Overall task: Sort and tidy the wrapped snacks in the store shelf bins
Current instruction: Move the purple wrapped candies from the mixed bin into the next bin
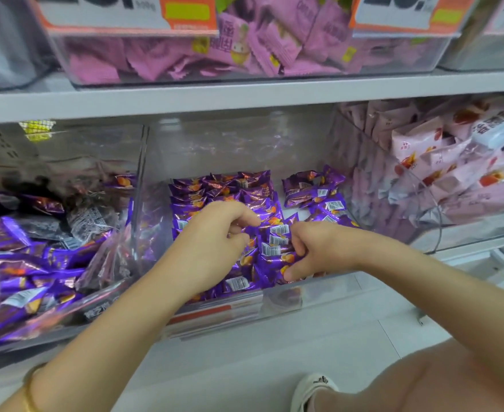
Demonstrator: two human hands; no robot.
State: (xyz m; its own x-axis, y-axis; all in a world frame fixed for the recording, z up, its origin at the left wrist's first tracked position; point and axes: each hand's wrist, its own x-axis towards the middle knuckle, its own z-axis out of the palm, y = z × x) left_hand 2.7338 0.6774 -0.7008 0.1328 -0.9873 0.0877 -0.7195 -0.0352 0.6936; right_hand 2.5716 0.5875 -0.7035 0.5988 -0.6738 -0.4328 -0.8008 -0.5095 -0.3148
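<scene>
Both hands low in mid bin (304,295), near together. Left hand (215,233) pinches purple packs (276,242); right hand (316,248) grips same row at near edge. Best: square row tight, barcodes one way, then pull in far-right strays (307,188).

A grey shelf board (245,98) runs above the left hand (212,233); pale tiled floor (245,382) lies below it, evenly lit.
</scene>
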